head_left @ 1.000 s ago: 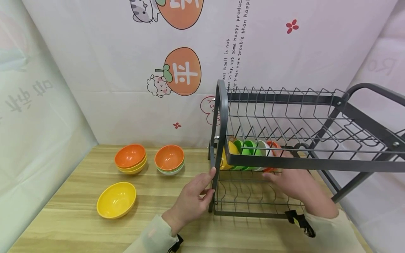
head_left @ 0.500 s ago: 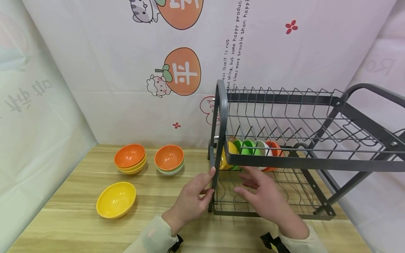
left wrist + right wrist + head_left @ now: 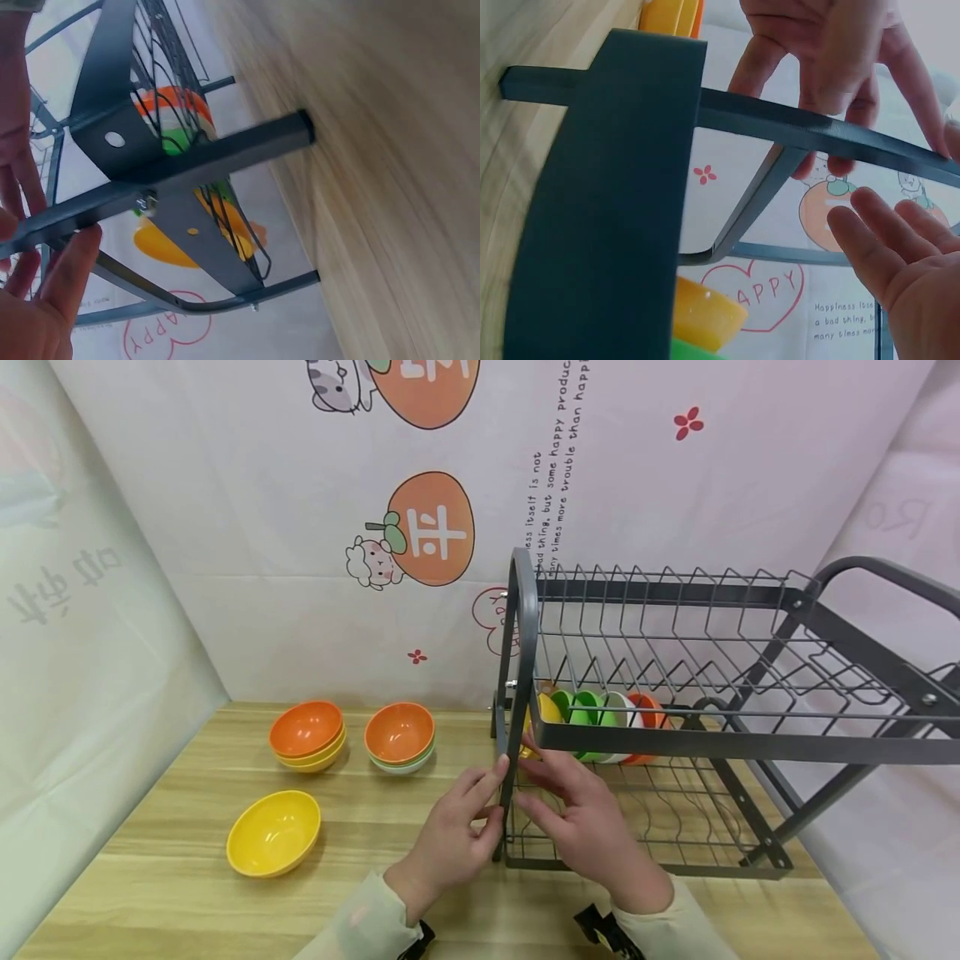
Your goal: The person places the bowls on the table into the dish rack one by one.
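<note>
The left hand (image 3: 450, 839) grasps the dish rack's upright end post (image 3: 510, 793), whose long axis runs vertically. The right hand (image 3: 581, 827), fingers loose and holding nothing, hovers just right of that grip, nearer the bowls (image 3: 592, 727) standing behind it on the lower tier.

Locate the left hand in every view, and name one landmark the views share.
Head: left hand, bottom centre, gripping the rack's grey end frame.
Left wrist: lower left corner, fingers on a grey bar.
Right wrist: top right, fingers curled round the bar.
Shared landmark: that grey frame.
</note>
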Motion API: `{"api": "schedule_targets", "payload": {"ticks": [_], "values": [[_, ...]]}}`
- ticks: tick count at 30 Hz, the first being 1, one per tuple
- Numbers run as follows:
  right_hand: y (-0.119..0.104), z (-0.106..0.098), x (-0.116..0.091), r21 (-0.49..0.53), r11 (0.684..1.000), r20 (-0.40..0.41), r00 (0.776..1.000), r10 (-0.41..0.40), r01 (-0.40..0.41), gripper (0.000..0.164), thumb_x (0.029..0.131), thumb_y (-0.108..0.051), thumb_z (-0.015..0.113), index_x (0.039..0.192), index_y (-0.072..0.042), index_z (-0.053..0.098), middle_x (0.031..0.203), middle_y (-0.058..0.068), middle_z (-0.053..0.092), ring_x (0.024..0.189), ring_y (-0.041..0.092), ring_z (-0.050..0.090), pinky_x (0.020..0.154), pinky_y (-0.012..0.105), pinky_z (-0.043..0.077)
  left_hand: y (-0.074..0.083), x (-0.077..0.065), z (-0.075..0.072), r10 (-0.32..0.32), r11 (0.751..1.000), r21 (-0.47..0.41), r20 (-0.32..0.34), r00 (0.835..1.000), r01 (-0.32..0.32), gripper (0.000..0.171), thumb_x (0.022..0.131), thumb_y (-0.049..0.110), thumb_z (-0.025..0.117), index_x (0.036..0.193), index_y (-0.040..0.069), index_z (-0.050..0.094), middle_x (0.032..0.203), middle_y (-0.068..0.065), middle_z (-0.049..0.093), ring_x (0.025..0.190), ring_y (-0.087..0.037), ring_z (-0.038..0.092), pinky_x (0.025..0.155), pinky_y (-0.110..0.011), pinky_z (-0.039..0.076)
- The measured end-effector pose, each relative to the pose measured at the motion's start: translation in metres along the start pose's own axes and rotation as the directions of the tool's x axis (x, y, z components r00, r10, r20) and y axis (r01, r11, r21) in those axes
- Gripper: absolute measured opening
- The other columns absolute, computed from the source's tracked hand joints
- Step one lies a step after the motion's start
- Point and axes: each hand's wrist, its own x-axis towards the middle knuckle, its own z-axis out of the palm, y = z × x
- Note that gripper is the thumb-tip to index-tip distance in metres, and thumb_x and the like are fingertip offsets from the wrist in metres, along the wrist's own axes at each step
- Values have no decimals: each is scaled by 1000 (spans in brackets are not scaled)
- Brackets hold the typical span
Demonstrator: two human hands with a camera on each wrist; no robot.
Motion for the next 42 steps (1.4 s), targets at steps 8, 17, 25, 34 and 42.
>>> {"api": "schedule_targets", "payload": {"ticks": [8,17,25,34,42], "values": [[3,11,9,28,994,-54,993,-106,107,80,84,11,73,153,-17,42,133,8,59,97,21,70,78,34,60,15,0,-13,-98,993,-78,-103,990,91,69,84,-11,58,148,12,48,131,-9,46,114,-35,56,76,-31,60],[8,18,11,-37,972,-98,967,-234,232,104,76,21,74,159,-22,28,121,14,64,85,26,71,71,29,60,27,-4,-40,-332,943,-55,-118,936,328,66,85,-5,61,145,22,52,134,1,45,115,-23,56,78,-27,58],[10,17,13,-49,966,-80,963,-258,255,102,78,19,74,160,-19,26,118,12,64,83,23,70,69,26,60,39,-5,-82,-604,766,279,2,797,579,63,90,14,69,149,25,48,142,-4,43,106,-24,59,77,-37,59],[11,17,9,-42,976,-45,976,-214,212,95,83,15,72,159,-14,24,115,11,63,89,20,69,74,25,59,40,-14,-164,-751,555,659,134,646,508,80,89,47,71,154,14,39,150,-33,29,118,-55,50,87,-68,48],[12,17,10,-31,972,-44,971,-235,234,94,83,16,70,159,-11,23,113,16,62,90,21,69,75,26,59,-6,-46,-264,-865,499,354,251,434,791,97,91,43,71,160,7,13,153,-40,10,130,-63,27,92,-75,38]]}}
